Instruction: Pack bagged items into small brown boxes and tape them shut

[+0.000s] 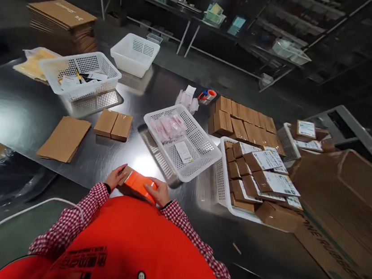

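At the table's near edge, close to my body, a small brown cardboard box point(127, 171) lies between my hands. My left hand point(115, 178) grips its left end, thumb and fingers on the cardboard. A bright orange piece point(138, 183) with a shiny strip at its left edge covers most of the box; its exact kind is hard to make out. My right hand point(158, 193) is closed around the right end of this orange piece. Just beyond my hands, a white perforated basket point(201, 155) holds pink-and-clear plastic packets point(169, 128) and a white slip point(183, 152).
Two small boxes point(113, 124) and flat cardboard point(64, 138) lie left. Farther back are a basket of tools and papers point(80, 61), another white basket point(134, 54) and a tape roll point(211, 94). Box rows point(242, 121) and a basket of labelled boxes point(223, 180) stand right.
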The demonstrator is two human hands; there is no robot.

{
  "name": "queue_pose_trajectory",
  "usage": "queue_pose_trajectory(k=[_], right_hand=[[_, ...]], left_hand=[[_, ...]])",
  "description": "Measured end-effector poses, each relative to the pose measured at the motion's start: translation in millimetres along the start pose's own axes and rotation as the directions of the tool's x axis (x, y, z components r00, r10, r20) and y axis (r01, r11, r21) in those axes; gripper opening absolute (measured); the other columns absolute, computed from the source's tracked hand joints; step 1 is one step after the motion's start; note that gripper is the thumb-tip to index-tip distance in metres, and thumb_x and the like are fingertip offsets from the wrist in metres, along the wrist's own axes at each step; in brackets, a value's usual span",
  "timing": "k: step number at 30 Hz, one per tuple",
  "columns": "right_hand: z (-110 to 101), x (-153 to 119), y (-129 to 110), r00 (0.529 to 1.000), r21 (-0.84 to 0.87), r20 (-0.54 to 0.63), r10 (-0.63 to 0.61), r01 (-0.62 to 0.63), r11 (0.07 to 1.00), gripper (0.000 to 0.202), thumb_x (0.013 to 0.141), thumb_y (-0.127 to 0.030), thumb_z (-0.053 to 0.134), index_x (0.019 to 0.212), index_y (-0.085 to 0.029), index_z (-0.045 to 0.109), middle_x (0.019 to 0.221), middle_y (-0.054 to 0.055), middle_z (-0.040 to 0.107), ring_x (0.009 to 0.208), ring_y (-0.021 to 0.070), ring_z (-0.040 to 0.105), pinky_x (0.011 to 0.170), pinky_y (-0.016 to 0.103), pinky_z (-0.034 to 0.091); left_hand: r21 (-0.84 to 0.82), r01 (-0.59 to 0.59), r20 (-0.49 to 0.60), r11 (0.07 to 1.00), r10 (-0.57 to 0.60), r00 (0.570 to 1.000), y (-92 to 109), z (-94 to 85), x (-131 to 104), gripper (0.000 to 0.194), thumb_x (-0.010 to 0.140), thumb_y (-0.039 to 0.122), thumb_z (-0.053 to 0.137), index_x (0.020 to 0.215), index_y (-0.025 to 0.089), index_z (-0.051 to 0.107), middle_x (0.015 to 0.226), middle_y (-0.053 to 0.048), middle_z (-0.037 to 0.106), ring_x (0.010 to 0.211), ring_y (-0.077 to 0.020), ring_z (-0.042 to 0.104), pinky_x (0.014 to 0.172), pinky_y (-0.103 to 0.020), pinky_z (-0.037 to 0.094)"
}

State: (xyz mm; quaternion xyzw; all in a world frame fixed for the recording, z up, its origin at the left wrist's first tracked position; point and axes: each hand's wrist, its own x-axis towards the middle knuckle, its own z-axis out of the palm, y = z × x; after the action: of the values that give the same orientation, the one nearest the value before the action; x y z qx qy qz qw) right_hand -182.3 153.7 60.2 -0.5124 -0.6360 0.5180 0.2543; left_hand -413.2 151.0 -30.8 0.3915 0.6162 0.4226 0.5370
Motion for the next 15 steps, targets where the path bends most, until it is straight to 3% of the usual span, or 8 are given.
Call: queue_pose_trajectory(k=[3, 5, 8, 11, 13, 15], right_hand=[[-2, 2, 6, 0.999, -0.073, 0.022, -0.037, 0.039, 0.997, 0.043, 0.079, -0.05, 0.06, 0.103, -0.017, 0.071, 0.097, 0.009, 0.075, 0.087, 0.0249, 0.069, 0.084, 0.041, 0.054], [-5, 2, 11, 0.998, -0.091, 0.048, -0.05, 0.054, 0.994, 0.044, 0.078, -0.051, 0.06, 0.104, -0.017, 0.071, 0.096, 0.009, 0.075, 0.085, 0.025, 0.069, 0.081, 0.041, 0.055], [-9, 2, 16, 0.997, -0.109, 0.06, -0.053, 0.059, 0.992, 0.045, 0.078, -0.053, 0.059, 0.103, -0.018, 0.071, 0.092, 0.007, 0.075, 0.083, 0.0247, 0.069, 0.079, 0.041, 0.056], [-12, 4, 19, 0.996, -0.121, 0.074, -0.059, 0.067, 0.99, 0.045, 0.079, -0.053, 0.058, 0.103, -0.017, 0.072, 0.092, 0.007, 0.075, 0.085, 0.0246, 0.068, 0.079, 0.039, 0.055], [-14, 4, 19, 0.993, -0.124, 0.101, -0.063, 0.076, 0.989, 0.046, 0.081, -0.052, 0.057, 0.108, -0.017, 0.07, 0.096, 0.008, 0.075, 0.087, 0.025, 0.068, 0.082, 0.039, 0.055], [-17, 4, 18, 0.987, -0.118, 0.136, -0.083, 0.1, 0.988, 0.049, 0.082, -0.052, 0.057, 0.115, -0.018, 0.067, 0.104, 0.009, 0.073, 0.096, 0.026, 0.068, 0.088, 0.041, 0.053]], left_hand=[[-0.017, -0.001, -0.129, 1.0, -0.001, 0.992, 12, -4.4, -7, 0.039, 0.079, 0.041, 0.062, 0.11, 0.017, 0.063, 0.12, -0.012, 0.066, 0.116, -0.0268, 0.059, 0.105, -0.048, 0.043], [-0.087, 0.053, -0.121, 0.995, -0.064, 0.991, 21, -5.0, -16, 0.037, 0.081, 0.042, 0.06, 0.107, 0.015, 0.063, 0.115, -0.014, 0.068, 0.108, -0.0264, 0.063, 0.101, -0.048, 0.046], [-0.184, 0.22, 0.11, 0.958, -0.202, 0.973, 33, 2.9, -30, 0.039, 0.082, 0.05, 0.058, 0.093, 0.013, 0.066, 0.095, -0.014, 0.073, 0.088, -0.0264, 0.069, 0.084, -0.046, 0.055], [-0.336, 0.417, 0.373, 0.844, -0.287, 0.882, 41, 15.1, -38, 0.042, 0.083, 0.053, 0.059, 0.095, 0.014, 0.068, 0.096, -0.012, 0.074, 0.091, -0.0262, 0.07, 0.082, -0.043, 0.057], [-0.434, 0.497, 0.455, 0.752, -0.293, 0.841, 42, 21.2, -40, 0.042, 0.084, 0.053, 0.058, 0.102, 0.016, 0.067, 0.105, -0.011, 0.073, 0.099, -0.0252, 0.068, 0.087, -0.042, 0.056], [-0.459, 0.51, 0.448, 0.727, -0.306, 0.84, 41, 25.7, -40, 0.041, 0.083, 0.052, 0.06, 0.101, 0.016, 0.067, 0.107, -0.012, 0.072, 0.102, -0.0253, 0.067, 0.089, -0.041, 0.055]])
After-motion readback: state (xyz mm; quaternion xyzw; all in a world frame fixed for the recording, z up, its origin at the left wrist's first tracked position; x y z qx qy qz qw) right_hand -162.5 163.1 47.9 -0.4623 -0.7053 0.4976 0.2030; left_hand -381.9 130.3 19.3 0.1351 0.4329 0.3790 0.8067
